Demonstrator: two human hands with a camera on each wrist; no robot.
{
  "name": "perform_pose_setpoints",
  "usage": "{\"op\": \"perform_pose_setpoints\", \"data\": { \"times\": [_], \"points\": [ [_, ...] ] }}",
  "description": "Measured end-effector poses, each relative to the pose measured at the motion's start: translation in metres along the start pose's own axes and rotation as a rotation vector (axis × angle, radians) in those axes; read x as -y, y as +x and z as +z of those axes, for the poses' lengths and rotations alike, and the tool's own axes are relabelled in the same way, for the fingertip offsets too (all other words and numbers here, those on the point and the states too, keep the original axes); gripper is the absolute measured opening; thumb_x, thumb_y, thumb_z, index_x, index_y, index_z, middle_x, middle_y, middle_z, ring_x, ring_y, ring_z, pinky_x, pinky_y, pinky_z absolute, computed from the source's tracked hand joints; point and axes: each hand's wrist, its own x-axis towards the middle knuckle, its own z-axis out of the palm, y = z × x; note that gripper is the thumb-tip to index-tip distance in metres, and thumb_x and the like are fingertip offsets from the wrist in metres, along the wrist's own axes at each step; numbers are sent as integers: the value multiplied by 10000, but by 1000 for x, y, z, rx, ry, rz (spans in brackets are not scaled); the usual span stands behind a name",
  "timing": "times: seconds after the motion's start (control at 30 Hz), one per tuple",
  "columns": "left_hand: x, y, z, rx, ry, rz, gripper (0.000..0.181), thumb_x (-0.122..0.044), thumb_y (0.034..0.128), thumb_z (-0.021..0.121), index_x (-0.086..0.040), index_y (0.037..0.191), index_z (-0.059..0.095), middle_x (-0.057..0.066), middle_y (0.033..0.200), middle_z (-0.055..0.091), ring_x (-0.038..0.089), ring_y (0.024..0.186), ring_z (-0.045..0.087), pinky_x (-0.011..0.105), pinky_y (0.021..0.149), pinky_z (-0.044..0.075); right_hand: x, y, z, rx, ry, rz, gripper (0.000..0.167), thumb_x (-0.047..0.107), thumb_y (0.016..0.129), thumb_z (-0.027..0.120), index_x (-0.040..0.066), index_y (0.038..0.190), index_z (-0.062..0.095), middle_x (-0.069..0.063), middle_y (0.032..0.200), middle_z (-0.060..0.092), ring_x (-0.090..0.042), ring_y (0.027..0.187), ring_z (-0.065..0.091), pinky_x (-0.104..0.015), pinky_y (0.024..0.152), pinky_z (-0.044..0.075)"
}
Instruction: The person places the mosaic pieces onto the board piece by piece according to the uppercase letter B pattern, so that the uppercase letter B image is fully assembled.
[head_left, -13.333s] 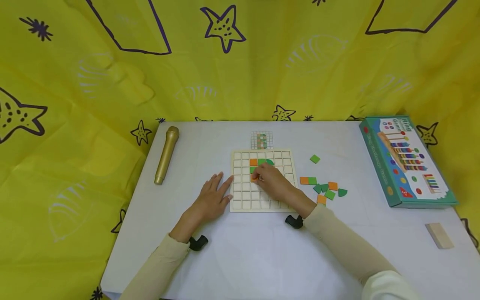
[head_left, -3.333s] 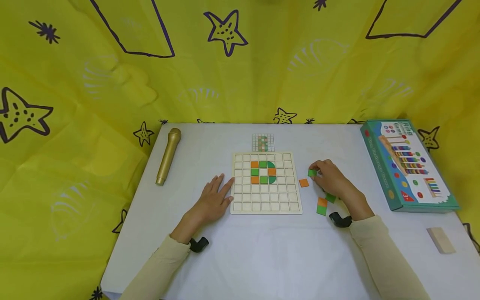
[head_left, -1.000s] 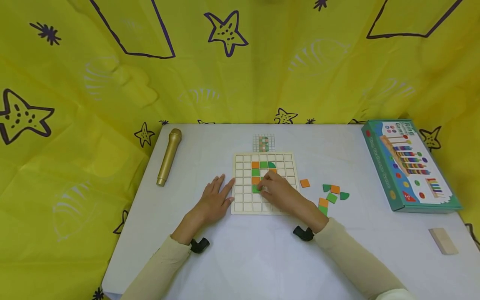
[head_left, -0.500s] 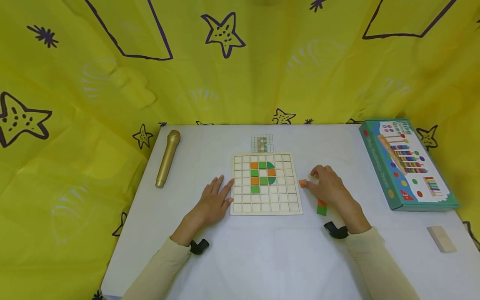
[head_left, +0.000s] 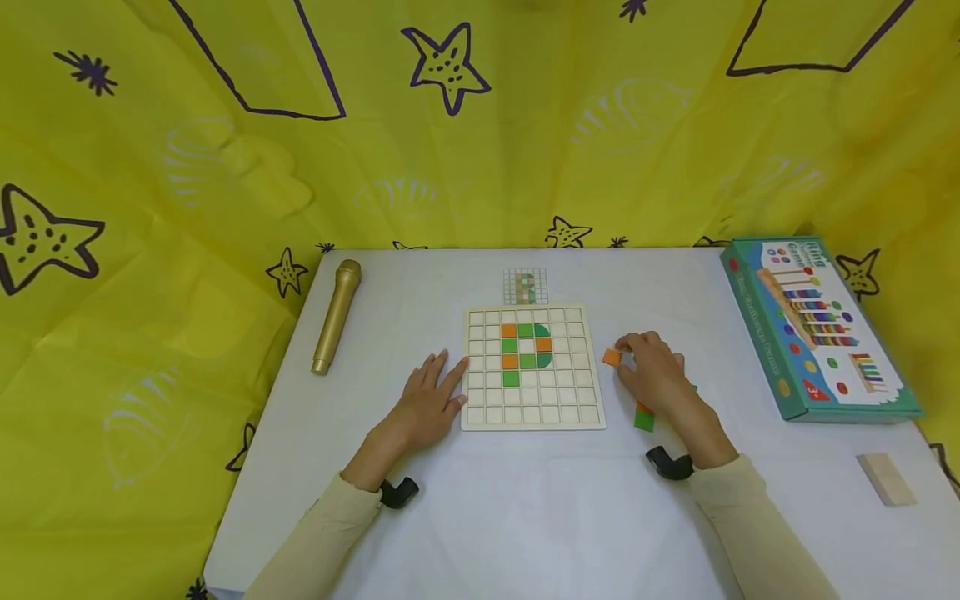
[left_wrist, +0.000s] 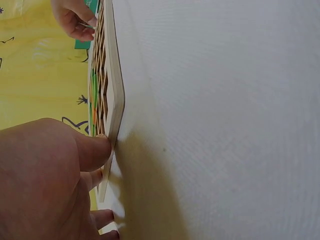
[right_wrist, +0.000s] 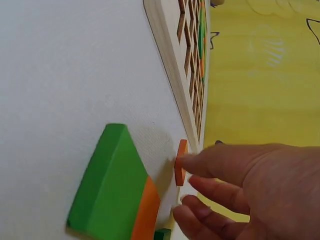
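Note:
A pale wooden grid board [head_left: 530,408] lies mid-table, with orange and green tiles filling some of its squares. My left hand [head_left: 427,408] lies beside it with fingers spread, and thumb and a finger touch its left edge; the left wrist view shows this hand [left_wrist: 50,175] at the rim. Right of the board, my right hand [head_left: 660,375] pinches an orange square tile [head_left: 612,357] between thumb and fingertips. In the right wrist view the thumb covers part of that orange tile [right_wrist: 180,172]. Green and orange tiles [head_left: 643,419] lie partly hidden under the right hand.
A small printed pattern card [head_left: 525,286] lies behind the board. A gold microphone [head_left: 336,317] lies at the left. At the right are a green-edged game box [head_left: 821,333] and a small wooden block [head_left: 887,479]. A yellow patterned cloth [head_left: 480,167] hangs behind.
Since a second ago, my right hand has moved from the board to the loose tiles at right and taken hold of the orange tile. A green square now shows uncovered on the board. The left hand is still.

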Motion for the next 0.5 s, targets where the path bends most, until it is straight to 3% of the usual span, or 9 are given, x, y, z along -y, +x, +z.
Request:
{"op": "perform_pose_setpoints", "data": {
  "times": [0.3,0.5],
  "points": [
    [-1,-1,-1,-10,-7,9,639,-413,1146,393,-223,1713,169,204,1765,65,439,1628,42,619,1292,117,0,5,4,39,78,-29,308,82,1044,644,-47,1320,598,-274,1320,542,-443,1227,550,-632,1043,367],
    [-1,-1,-2,-8,-1,7,637,-405,1148,391,-218,1714,165,205,1765,62,440,1628,40,618,1293,115,0,0,7,36,110,-71,301,61,1049,632,-61,1323,605,-281,1305,546,-426,1186,577,-596,1023,430]
  ]
}}
